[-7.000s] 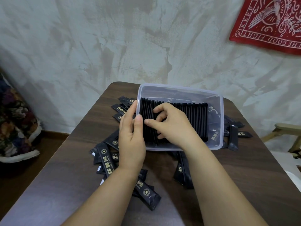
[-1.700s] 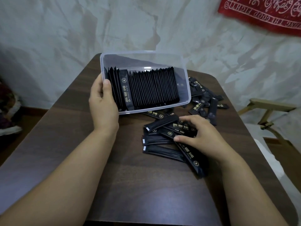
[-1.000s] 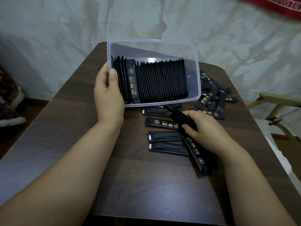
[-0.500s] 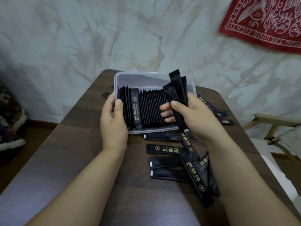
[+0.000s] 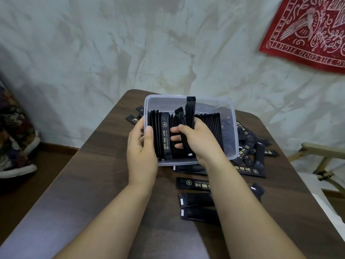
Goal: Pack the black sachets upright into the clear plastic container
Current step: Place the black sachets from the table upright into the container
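2 sachets (image 5: 187,126) sit clamped in the right grip (image 5: 196,141), entering the container (image 5: 230,131) the left grip (image 5: 141,146) clasps; next, wedge them upright.

The right hand (image 5: 198,141) covers the middle of the packed sachets (image 5: 212,131). The right forearm (image 5: 242,212) hides parts of the loose sachets (image 5: 194,202) on the surface (image 5: 93,184). The red cloth (image 5: 308,32) is blurred and cut off at the right edge.

A mottled pale plaster wall (image 5: 130,43) carries a red printed bandana (image 5: 309,28); the dark wooden table (image 5: 93,184) stands against it.
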### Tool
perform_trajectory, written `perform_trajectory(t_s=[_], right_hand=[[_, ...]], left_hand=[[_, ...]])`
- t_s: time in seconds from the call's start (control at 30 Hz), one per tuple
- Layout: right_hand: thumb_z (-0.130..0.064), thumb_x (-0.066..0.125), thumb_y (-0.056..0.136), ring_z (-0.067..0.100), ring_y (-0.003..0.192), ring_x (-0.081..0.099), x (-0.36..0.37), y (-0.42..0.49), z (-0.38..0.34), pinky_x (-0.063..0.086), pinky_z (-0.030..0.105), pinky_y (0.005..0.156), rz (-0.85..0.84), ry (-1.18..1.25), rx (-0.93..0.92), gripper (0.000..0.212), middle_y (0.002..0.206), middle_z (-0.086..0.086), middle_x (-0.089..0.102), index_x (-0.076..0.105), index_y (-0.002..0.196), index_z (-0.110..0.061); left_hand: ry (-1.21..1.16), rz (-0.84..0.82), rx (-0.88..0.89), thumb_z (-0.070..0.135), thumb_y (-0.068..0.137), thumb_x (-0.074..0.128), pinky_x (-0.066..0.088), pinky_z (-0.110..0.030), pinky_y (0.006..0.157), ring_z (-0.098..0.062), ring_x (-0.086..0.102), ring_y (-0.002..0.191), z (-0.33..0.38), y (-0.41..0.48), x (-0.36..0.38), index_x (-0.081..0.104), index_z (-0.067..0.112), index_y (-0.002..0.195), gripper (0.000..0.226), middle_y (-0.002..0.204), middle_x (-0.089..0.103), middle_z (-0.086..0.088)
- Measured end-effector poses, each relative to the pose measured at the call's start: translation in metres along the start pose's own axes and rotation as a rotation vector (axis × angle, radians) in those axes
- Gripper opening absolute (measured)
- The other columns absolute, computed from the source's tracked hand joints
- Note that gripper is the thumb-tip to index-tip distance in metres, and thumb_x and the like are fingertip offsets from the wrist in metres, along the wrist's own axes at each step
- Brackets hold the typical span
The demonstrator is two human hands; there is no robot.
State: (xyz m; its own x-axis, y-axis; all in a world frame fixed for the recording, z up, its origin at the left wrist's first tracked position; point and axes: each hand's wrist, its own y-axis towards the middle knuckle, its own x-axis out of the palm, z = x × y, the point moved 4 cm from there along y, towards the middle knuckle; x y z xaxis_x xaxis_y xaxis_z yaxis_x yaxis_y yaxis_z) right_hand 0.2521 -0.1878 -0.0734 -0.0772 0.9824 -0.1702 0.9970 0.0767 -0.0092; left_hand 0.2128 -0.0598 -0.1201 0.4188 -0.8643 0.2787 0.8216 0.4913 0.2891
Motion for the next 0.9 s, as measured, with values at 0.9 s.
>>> perform_trajectory(t_s=[0.9], right_hand=[[-0.029,0.07,0.081,0.014,0.095,0.062,0.004,0.003,-0.007,0.051,0.037,0.088,0.036,-0.493,-0.245,0.029,0.1,-0.003,0.067,0.062,0.105,-0.015]], left_hand=[[-0.026,-0.021,0.017,0.028,0.102,0.046,0.043,-0.03,0.107,-0.001,0.054,0.124,0.0,-0.002,-0.001,0.057,0.04,0.123,0.027,0.136,0.057,0.005]])
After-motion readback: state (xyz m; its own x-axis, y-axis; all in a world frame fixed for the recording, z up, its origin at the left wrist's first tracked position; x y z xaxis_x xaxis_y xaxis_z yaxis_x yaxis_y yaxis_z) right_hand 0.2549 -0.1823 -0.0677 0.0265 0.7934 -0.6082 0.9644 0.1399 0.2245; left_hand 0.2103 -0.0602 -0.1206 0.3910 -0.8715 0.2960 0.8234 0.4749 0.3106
